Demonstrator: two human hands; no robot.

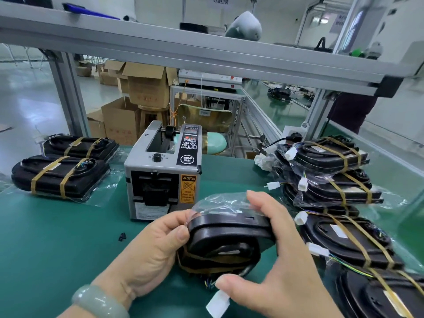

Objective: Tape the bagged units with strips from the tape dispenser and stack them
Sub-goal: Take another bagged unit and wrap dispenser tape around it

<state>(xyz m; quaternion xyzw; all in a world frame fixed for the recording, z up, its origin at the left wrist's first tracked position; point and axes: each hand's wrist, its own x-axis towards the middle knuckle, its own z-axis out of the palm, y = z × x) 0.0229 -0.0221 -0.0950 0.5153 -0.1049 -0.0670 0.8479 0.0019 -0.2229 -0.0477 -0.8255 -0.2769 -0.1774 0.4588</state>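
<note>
Both the left hand (146, 246), pinching the loose plastic, and the right hand (282, 260), curled round the far end, hold the bagged unit (229, 237) over the desk (57, 226) near the tape dispenser (160, 171), so it seems best to fold the bag flat and tight before fetching a strip.

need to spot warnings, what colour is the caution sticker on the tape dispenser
Orange with black print; the caution sticker shows best in the head view.
</note>
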